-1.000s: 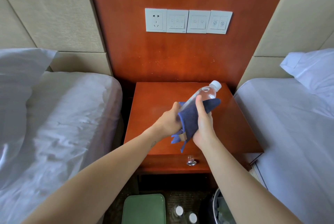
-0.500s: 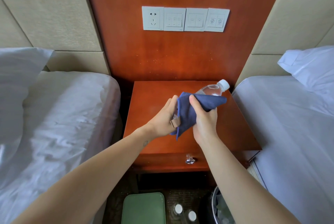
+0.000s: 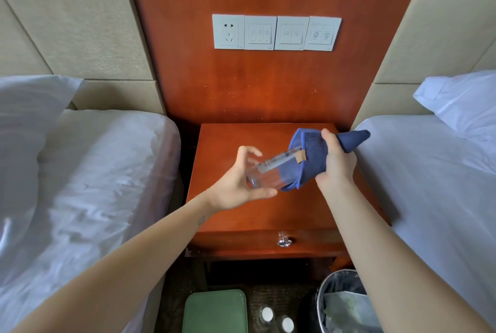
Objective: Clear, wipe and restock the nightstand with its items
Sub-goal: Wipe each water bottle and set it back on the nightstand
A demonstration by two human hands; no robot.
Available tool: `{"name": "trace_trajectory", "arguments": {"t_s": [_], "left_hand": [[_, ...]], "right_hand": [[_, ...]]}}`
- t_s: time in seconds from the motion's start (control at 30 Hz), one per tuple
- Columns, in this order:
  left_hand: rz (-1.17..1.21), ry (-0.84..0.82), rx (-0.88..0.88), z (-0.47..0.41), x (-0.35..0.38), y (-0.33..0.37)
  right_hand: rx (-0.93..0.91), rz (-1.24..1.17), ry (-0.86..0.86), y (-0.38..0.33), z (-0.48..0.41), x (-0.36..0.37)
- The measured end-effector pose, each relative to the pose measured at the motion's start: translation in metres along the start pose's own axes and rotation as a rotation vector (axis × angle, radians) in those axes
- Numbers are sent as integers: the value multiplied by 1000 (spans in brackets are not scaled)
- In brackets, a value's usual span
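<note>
Starting at the bottom edge of the frame, a green rounded object (image 3: 214, 311) lies on dark floor beside two white bottle caps (image 3: 267, 314). A shiny bin (image 3: 320, 297) with a crinkled liner sits at lower right. Above them a small metal knob (image 3: 281, 242) sits on the drawer front of the nightstand, whose glossy reddish-brown tabletop (image 3: 281, 211) is square-edged.

At centre frame the water bottle (image 3: 268, 175) is held in the air over that tabletop. It is clear smooth plastic, tilted with its base to the lower left, and carries a pale label strip (blurred). The left hand (image 3: 236, 187) cups the base, fingers (image 3: 249, 150) spread and curved above it and thumb beneath; I cannot tell whether they grip it. The right hand (image 3: 335, 166) grips the blue cloth (image 3: 312, 160), fingers curled tight. This finely woven cloth wraps the bottle's upper half, and one twisted end points to the right.

Creased white bedding (image 3: 94, 185) fills the left of the frame and smoother sheets (image 3: 429, 193) the right. At upper centre, four white switch plates (image 3: 276, 33) sit on a polished wood panel (image 3: 268, 91) between beige padded panels (image 3: 67, 23).
</note>
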State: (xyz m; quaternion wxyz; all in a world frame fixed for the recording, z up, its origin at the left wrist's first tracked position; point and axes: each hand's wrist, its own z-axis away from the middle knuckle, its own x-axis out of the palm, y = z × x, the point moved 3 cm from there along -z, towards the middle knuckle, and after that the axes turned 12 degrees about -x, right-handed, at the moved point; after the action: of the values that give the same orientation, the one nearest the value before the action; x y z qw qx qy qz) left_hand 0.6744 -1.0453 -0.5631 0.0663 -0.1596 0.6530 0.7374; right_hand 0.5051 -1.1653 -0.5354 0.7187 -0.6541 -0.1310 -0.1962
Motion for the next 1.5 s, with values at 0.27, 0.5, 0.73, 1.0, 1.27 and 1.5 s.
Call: {"name": "trace_trajectory", "arguments": {"t_s": [0.27, 0.5, 0.73, 1.0, 1.27, 1.5], "left_hand": [[322, -153, -272, 5, 14, 1], [-223, 198, 81, 1, 23, -1], [-628, 265, 325, -11, 24, 5], [-593, 230, 394, -4, 7, -1], [-340, 2, -137, 10, 12, -26], [202, -329, -272, 29, 28, -36]], "right_hand": [[-32, -56, -67, -6, -2, 4], [86, -167, 47, 18, 12, -8], [363, -175, -12, 66, 41, 4], [214, -203, 70, 48, 18, -9], [44, 174, -53, 26, 15, -6], [171, 283, -190, 34, 7, 0]]}}
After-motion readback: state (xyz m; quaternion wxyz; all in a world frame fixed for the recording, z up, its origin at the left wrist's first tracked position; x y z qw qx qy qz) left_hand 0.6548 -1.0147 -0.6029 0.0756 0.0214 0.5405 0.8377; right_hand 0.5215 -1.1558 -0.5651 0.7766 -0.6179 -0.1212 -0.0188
